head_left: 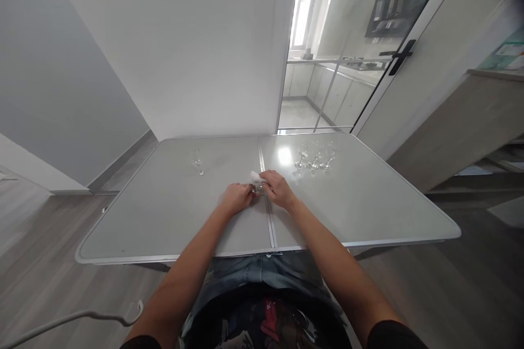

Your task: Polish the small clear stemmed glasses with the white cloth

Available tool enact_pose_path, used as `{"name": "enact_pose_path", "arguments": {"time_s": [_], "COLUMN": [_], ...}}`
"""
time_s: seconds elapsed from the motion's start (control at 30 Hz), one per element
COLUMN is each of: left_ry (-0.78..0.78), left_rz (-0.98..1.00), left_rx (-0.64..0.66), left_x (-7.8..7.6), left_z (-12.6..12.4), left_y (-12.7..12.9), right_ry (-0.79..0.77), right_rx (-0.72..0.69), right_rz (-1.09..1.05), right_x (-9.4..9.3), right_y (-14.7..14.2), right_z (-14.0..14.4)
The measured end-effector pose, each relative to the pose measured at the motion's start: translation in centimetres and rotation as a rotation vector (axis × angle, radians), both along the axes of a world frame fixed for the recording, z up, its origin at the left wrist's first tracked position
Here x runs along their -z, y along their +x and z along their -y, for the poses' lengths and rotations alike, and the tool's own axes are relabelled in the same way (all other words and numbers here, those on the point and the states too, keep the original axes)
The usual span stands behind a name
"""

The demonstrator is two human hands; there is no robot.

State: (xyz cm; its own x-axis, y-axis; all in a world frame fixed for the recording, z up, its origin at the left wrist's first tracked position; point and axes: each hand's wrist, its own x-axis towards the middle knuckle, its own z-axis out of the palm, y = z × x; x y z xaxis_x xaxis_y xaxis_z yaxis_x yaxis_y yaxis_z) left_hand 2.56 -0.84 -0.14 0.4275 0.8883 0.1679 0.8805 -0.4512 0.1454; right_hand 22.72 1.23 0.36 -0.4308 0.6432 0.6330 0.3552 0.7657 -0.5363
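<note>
Near the middle seam of the folding table (pixel 143 218), a small clear glass (pixel 259 188) lies between my two hands. My left hand (pixel 238 198) grips its left end, fingers curled round it. A white cloth or tissue (pixel 256 176) is bunched in my right hand (pixel 279 188), which presses it against the glass from the right. My fingers hide much of the glass, so its full shape cannot be made out.
Several clear stemmed glasses (pixel 314 162) stand grouped at the back right of the table. Another clear glass (pixel 197 159) is at the back left, with a small white object (pixel 201 172) beside it. A white wall (pixel 213 54) and a glazed door (pixel 344 43) border the far side.
</note>
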Motion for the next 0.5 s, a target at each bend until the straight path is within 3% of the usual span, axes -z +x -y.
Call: {"name": "enact_pose_path", "arguments": {"time_s": [0.1, 0.2, 0.27, 0.37, 0.5], "left_ry": [0.035, 0.057, 0.094, 0.155, 0.179], "left_rz": [0.017, 0.051, 0.051, 0.075, 0.192], "left_rx": [-0.055, -0.055, 0.008, 0.141, 0.217], "left_x": [0.4, 0.8, 1.0, 1.1, 1.0], "left_z": [-0.4, -0.7, -0.6, -0.2, 0.1], "left_y": [-0.3, -0.5, -0.5, -0.5, -0.4], "right_ry": [0.251, 0.243, 0.065, -0.332, -0.799], "right_rx": [-0.116, -0.131, -0.026, 0.076, -0.093], "right_rz": [0.178, 0.179, 0.056, -0.262, -0.698], "right_x": [-0.4, -0.6, -0.7, -1.1, -1.3], "right_y": [-0.4, -0.7, -0.8, -0.4, -0.1], "right_z": [0.4, 0.6, 0.5, 0.2, -0.5]}}
